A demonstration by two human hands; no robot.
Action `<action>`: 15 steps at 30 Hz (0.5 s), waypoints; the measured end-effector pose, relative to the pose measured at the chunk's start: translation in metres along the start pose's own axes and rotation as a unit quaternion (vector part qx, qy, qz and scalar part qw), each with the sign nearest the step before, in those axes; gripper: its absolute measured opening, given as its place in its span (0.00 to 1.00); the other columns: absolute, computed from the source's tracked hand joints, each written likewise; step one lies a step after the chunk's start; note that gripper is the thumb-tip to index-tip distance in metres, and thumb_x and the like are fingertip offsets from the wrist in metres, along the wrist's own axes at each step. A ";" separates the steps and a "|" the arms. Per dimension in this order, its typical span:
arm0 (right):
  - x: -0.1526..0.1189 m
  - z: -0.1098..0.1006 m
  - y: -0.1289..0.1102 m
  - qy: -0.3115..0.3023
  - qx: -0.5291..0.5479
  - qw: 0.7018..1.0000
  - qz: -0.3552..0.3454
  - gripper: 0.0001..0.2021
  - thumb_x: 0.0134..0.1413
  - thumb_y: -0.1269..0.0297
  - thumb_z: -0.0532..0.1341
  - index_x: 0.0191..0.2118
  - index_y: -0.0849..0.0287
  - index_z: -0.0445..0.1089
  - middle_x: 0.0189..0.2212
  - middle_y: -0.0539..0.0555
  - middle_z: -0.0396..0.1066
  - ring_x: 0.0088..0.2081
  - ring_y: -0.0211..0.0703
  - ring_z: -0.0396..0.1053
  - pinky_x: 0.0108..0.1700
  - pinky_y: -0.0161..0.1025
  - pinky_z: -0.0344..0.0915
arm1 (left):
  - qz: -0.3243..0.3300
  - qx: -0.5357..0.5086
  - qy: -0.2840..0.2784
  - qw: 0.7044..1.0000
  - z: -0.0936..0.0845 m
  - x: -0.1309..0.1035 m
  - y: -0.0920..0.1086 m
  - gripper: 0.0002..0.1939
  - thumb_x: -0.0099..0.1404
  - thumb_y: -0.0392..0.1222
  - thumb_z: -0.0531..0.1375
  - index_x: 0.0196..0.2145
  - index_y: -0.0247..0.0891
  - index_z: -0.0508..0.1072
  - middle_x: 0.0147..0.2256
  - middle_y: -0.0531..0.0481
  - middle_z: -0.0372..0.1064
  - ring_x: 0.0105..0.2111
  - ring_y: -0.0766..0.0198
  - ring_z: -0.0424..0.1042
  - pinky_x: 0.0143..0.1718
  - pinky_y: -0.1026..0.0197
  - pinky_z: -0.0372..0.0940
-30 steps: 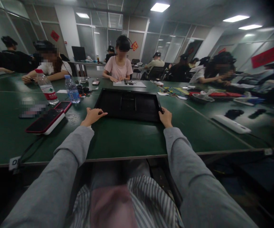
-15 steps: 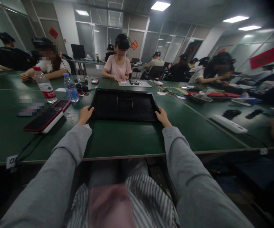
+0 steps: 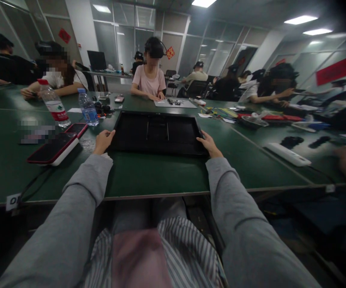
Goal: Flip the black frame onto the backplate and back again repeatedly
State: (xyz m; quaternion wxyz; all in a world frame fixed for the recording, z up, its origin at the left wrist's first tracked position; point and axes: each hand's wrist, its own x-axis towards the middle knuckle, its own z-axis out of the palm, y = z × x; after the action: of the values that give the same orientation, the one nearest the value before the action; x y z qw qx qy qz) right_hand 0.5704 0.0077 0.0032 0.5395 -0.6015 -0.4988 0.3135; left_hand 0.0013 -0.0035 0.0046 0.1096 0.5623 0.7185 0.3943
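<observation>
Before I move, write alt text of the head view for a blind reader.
The left hand and right hand hold a black rectangular panel by its sides at a green table. Left of it stand a clear red-capped bottle and a clear blue-capped bottle.

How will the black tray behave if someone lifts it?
The black tray is probably stiff, since its long edges look straight. Being low and wide, it seems unlikely to roll or tip if pushed on the table. The thin bars in its middle might shift when it tilts; their fixing is not clear.
</observation>
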 end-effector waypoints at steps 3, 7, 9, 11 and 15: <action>0.001 0.003 -0.001 0.007 0.011 1.000 -0.018 0.38 0.43 0.61 0.73 0.64 0.61 0.74 0.51 0.61 0.81 0.54 0.60 0.80 0.60 0.61 0.76 | 0.015 -0.009 0.016 1.000 0.001 -0.003 0.002 0.18 0.75 0.51 0.54 0.44 0.38 0.80 0.50 0.34 0.81 0.56 0.43 0.78 0.60 0.48 0.65; -0.003 0.003 -0.006 0.058 0.019 0.998 -0.021 0.35 0.44 0.64 0.70 0.62 0.60 0.75 0.50 0.59 0.81 0.54 0.58 0.79 0.62 0.61 0.75 | 0.022 -0.040 0.042 0.998 -0.001 -0.003 0.001 0.19 0.73 0.44 0.56 0.56 0.37 0.78 0.54 0.36 0.80 0.57 0.46 0.77 0.62 0.49 0.65; -0.006 0.001 -0.010 0.093 0.021 0.995 -0.011 0.35 0.44 0.65 0.68 0.63 0.61 0.74 0.51 0.60 0.81 0.54 0.57 0.79 0.62 0.60 0.74 | 0.004 -0.050 0.062 0.997 -0.002 -0.002 -0.001 0.21 0.72 0.41 0.56 0.59 0.37 0.76 0.54 0.36 0.80 0.57 0.47 0.77 0.62 0.49 0.65; -0.009 -0.002 -0.013 0.135 0.020 0.991 -0.004 0.35 0.46 0.66 0.67 0.64 0.63 0.72 0.54 0.62 0.79 0.56 0.57 0.78 0.64 0.59 0.73 | -0.016 -0.058 0.077 0.995 -0.003 -0.001 -0.003 0.23 0.71 0.39 0.56 0.61 0.36 0.75 0.53 0.36 0.80 0.57 0.47 0.77 0.63 0.49 0.65; -0.012 -0.010 -0.017 0.241 -0.013 0.970 -0.006 0.36 0.51 0.66 0.65 0.68 0.65 0.67 0.62 0.66 0.73 0.66 0.57 0.71 0.70 0.59 0.66 | -0.028 -0.053 0.071 0.996 -0.004 -0.001 -0.004 0.22 0.71 0.38 0.57 0.60 0.35 0.76 0.54 0.36 0.79 0.57 0.48 0.77 0.62 0.50 0.65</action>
State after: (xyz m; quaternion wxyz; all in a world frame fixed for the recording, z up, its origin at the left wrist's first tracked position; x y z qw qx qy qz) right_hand 0.5713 -0.0083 0.0198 0.6379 -0.6632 -0.3615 0.1500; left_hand -0.0036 -0.0066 0.0040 0.0990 0.5062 0.7178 0.4676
